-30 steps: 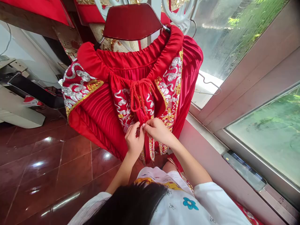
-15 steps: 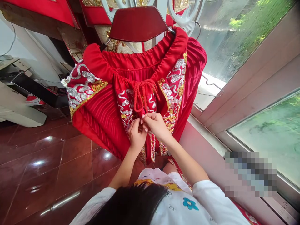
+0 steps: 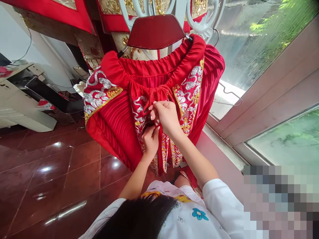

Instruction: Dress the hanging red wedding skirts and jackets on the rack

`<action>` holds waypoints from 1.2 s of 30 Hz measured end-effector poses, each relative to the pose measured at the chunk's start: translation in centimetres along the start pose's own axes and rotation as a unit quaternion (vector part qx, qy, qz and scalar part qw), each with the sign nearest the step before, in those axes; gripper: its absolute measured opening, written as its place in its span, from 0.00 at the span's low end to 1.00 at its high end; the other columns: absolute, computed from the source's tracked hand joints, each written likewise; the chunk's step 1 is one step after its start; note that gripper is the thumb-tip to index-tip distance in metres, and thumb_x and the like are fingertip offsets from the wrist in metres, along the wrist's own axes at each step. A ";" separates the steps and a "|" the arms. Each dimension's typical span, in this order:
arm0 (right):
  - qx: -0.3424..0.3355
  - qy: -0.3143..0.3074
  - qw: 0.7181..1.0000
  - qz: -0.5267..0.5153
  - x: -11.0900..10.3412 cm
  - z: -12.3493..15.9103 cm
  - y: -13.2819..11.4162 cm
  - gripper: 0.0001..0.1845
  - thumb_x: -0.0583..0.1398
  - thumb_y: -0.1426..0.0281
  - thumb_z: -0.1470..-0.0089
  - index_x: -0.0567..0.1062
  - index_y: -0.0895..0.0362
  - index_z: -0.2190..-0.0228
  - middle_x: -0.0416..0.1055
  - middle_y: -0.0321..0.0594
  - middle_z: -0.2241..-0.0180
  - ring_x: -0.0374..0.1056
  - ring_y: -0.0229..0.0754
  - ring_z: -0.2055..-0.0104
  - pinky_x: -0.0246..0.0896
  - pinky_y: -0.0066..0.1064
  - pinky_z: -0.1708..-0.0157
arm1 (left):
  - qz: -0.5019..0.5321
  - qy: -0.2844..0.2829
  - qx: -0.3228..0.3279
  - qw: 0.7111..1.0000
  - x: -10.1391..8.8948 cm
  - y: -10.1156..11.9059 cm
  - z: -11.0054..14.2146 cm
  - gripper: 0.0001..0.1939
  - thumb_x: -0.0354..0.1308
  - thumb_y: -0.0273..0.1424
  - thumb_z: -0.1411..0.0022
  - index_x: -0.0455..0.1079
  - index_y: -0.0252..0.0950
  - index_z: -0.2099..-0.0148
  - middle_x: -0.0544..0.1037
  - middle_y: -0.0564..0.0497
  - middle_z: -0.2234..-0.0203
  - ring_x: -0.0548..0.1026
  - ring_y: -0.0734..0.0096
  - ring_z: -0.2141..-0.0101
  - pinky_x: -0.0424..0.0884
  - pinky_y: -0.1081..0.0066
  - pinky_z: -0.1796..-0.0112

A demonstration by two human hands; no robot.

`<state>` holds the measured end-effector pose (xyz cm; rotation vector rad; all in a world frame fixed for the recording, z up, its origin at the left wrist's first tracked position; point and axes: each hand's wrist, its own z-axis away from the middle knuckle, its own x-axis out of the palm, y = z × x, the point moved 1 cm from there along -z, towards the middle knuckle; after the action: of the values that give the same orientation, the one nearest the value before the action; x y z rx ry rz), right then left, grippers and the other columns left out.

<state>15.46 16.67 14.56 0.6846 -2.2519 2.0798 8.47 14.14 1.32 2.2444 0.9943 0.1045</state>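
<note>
A red pleated garment [image 3: 109, 121] with silver and gold embroidery hangs in front of me from a hanger [image 3: 156, 31] with a dark red panel. A red cord [image 3: 146, 109] is tied in a bow at the middle of its gathered waistband. My right hand [image 3: 167, 117] is closed in a pinch over the bow's lower part and appears to grip the cord, covering part of it. Just below, my left hand [image 3: 150, 141] has its thumb and fingers pinched together at the garment's front. What sits between those fingertips is largely hidden.
White scrolled metalwork [image 3: 204, 25] stands behind the hanger, with red and gold cloth around it. A window frame [image 3: 251, 96] runs along the right, beside a bent wire [image 3: 230, 94]. A pale desk [image 3: 30, 109] is at the left, above a tiled floor [image 3: 82, 169].
My right hand has moved up from beside my left hand to the bow. My left hand stays lower, still pinched. The view has shifted slightly, so the garment appears further right.
</note>
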 end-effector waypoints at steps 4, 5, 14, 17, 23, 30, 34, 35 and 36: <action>-0.089 0.032 0.991 0.097 0.9 -1.1 -0.3 0.17 0.50 0.74 0.45 0.63 0.60 0.84 0.61 0.31 0.88 0.51 0.26 0.88 0.50 0.19 0.83 | -0.018 0.006 0.002 1.000 0.1 0.8 -0.2 0.13 0.50 0.32 0.35 0.73 0.32 0.66 0.77 0.46 0.75 0.74 0.70 0.73 0.68 0.73 0.69; -0.100 0.040 0.987 0.119 1.0 -1.2 -0.3 0.17 0.50 0.74 0.45 0.63 0.60 0.84 0.60 0.32 0.88 0.52 0.27 0.87 0.52 0.20 0.81 | -0.023 0.003 0.003 1.000 0.1 0.9 -0.3 0.13 0.50 0.31 0.35 0.73 0.32 0.67 0.76 0.46 0.76 0.73 0.71 0.73 0.68 0.73 0.70; -0.363 0.098 0.795 0.476 -2.5 -0.6 -2.4 0.15 0.47 0.65 0.39 0.70 0.60 0.63 0.67 0.43 0.68 0.65 0.40 0.63 0.61 0.34 0.57 | -0.040 -0.057 0.075 0.995 -2.5 1.1 -4.3 0.09 0.58 0.33 0.40 0.73 0.33 0.69 0.76 0.50 0.76 0.71 0.74 0.77 0.66 0.75 0.73; -0.445 0.086 0.721 0.525 -4.0 -1.1 -4.5 0.18 0.46 0.68 0.39 0.68 0.59 0.53 0.65 0.47 0.53 0.61 0.46 0.49 0.56 0.43 0.46 | -0.084 0.027 0.187 0.978 -5.0 2.4 -8.0 0.08 0.55 0.31 0.39 0.75 0.34 0.63 0.77 0.49 0.71 0.74 0.72 0.69 0.70 0.72 0.63; -0.437 0.073 0.633 0.635 -5.3 -3.6 -7.8 0.11 0.51 0.67 0.42 0.72 0.53 0.62 0.64 0.42 0.47 0.55 0.50 0.44 0.48 0.48 0.42 | -0.234 -0.062 0.290 0.926 -6.6 5.4 -16.8 0.26 0.48 0.42 0.38 0.71 0.19 0.59 0.71 0.44 0.58 0.65 0.57 0.46 0.54 0.44 0.48; -0.444 0.008 0.602 0.664 -6.8 -5.3 -8.6 0.13 0.55 0.61 0.43 0.70 0.57 0.73 0.71 0.45 0.65 0.59 0.49 0.48 0.48 0.51 0.41 | -0.358 -0.214 0.371 0.830 -8.0 6.4 -20.0 0.31 0.38 0.42 0.37 0.68 0.16 0.57 0.66 0.46 0.53 0.60 0.54 0.43 0.48 0.44 0.54; -0.448 -0.080 0.587 0.669 -8.0 -5.2 -10.4 0.12 0.55 0.62 0.44 0.73 0.55 0.72 0.73 0.41 0.67 0.62 0.46 0.49 0.50 0.48 0.42 | -0.348 -0.260 0.401 0.807 -9.8 5.6 -21.1 0.30 0.41 0.44 0.38 0.71 0.18 0.61 0.69 0.48 0.56 0.61 0.61 0.44 0.48 0.48 0.50; -0.451 -0.090 0.579 0.673 -8.3 -5.1 -11.0 0.11 0.55 0.63 0.45 0.74 0.54 0.71 0.73 0.40 0.66 0.62 0.45 0.49 0.49 0.48 0.42 | -0.341 -0.266 0.405 0.806 -10.1 5.6 -21.3 0.30 0.41 0.44 0.38 0.71 0.19 0.61 0.70 0.49 0.59 0.63 0.64 0.45 0.49 0.50 0.50; -0.451 -0.093 0.567 0.683 -8.4 -4.9 -11.5 0.10 0.54 0.65 0.45 0.75 0.53 0.70 0.73 0.39 0.65 0.62 0.44 0.49 0.48 0.49 0.42 | -0.332 -0.268 0.410 0.806 -10.3 5.6 -21.4 0.31 0.40 0.44 0.38 0.72 0.20 0.60 0.70 0.51 0.62 0.64 0.66 0.46 0.49 0.52 0.49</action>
<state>25.28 23.62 23.67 -1.3476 -3.7739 0.1421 -2.21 16.13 23.13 2.2016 1.5963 -1.4340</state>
